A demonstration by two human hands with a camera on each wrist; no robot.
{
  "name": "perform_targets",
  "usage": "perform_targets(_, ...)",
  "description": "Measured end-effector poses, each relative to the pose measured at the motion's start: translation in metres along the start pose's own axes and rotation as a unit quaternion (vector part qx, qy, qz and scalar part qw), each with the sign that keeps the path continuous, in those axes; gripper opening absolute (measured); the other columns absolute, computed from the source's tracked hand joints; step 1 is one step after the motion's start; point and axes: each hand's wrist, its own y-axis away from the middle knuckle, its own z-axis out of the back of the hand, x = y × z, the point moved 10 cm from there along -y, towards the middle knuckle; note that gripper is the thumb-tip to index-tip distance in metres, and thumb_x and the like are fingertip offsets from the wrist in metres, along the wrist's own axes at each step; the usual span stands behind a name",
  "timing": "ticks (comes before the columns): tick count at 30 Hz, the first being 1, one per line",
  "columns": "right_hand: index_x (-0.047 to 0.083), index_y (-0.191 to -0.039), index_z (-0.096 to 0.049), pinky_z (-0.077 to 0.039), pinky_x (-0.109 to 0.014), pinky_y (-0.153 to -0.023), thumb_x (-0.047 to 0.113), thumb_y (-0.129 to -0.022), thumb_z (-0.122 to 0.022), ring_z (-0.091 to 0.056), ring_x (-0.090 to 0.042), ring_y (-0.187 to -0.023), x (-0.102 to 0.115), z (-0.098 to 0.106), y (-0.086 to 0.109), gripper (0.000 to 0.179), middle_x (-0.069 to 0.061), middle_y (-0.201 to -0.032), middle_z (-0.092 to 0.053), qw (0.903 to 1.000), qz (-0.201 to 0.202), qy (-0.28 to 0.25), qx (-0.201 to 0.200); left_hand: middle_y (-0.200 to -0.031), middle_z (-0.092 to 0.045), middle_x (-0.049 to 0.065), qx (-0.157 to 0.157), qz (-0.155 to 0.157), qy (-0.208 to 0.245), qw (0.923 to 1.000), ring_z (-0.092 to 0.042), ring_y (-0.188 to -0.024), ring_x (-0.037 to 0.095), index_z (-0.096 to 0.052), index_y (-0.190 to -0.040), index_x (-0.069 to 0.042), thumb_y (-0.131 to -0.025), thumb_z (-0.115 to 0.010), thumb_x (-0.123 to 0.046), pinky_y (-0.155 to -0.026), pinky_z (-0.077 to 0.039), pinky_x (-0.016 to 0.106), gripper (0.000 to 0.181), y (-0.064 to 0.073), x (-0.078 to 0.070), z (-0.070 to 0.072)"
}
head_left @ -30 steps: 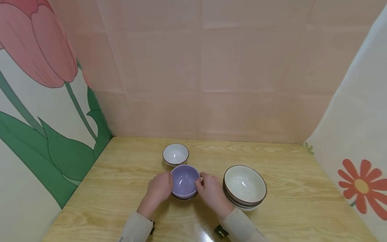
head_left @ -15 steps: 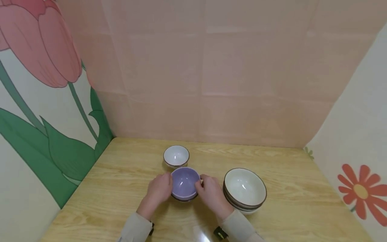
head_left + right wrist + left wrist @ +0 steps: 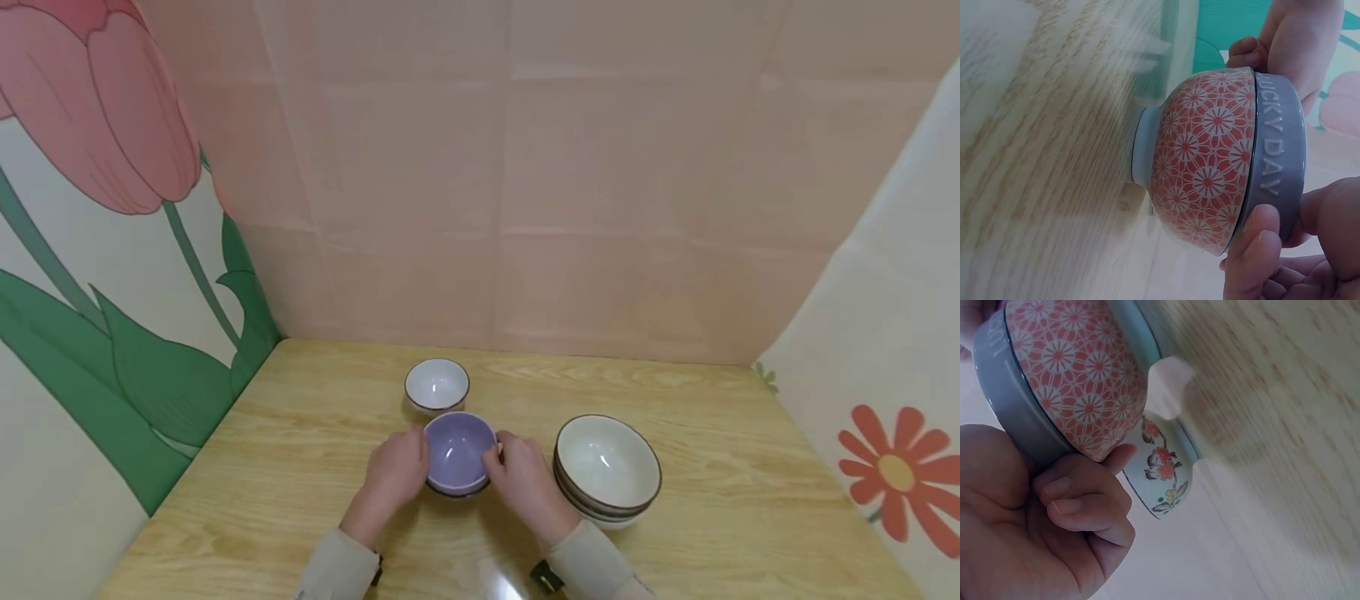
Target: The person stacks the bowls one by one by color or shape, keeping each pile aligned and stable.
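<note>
A purple bowl (image 3: pixel 459 450) sits nested in a bowl with a red flower pattern (image 3: pixel 1204 150). Raised letters reading "LUCKY DAY" run round the purple bowl's outer wall (image 3: pixel 1280 153), which stands above the patterned rim. My left hand (image 3: pixel 399 467) grips the left side of the purple bowl, and my right hand (image 3: pixel 525 479) pinches its right side, thumb near the rim. In the left wrist view some fingers lie curled beneath the purple wall, beside the patterned bowl. Just behind stands a small white bowl (image 3: pixel 437 385), dark-rimmed, with painted fruit on its side (image 3: pixel 1163 465).
To the right of my right hand stands a stack of larger cream bowls (image 3: pixel 607 462) with brown rims. Everything rests on a wood-grain table (image 3: pixel 300 433). A pink cloth wall (image 3: pixel 495 208) closes the back, with flower-printed sheets (image 3: pixel 825 350) at both sides.
The view shifts slightly with the head. Hands and bowls keep their places, with both hands still holding the purple bowl.
</note>
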Motion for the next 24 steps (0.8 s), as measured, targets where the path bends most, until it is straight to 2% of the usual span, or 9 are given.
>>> perform_targets(11,-0.005,-0.102,-0.067,-0.042,-0.022,-0.046,0.012,-0.093,-0.057,-0.048,-0.008,-0.053,-0.0045,-0.0043,0.0030,0.022,0.002,-0.062,-0.053,0.9999,-0.015,-0.003,0.007,-0.085,-0.068,0.020,-0.003,0.003,0.026,0.9997,-0.069,-0.081,0.039,-0.065,-0.097,0.003,-0.105,-0.042,-0.016,-0.064,-0.056,0.050,0.031,0.0008,0.0007,-0.0034)
perform_targets(24,-0.004,-0.098,-0.068,-0.043,-0.021,-0.047,0.009,-0.091,-0.060,-0.050,-0.006,-0.053,-0.0026,-0.0019,0.0040,0.017,0.001,-0.061,-0.057,0.9996,0.014,-0.003,-0.024,-0.078,-0.065,0.015,0.001,0.003,0.041,0.9992,-0.068,-0.076,0.034,-0.063,-0.086,-0.003,-0.104,-0.042,-0.017,-0.062,-0.054,0.047,0.031,-0.0054,0.0039,-0.0073)
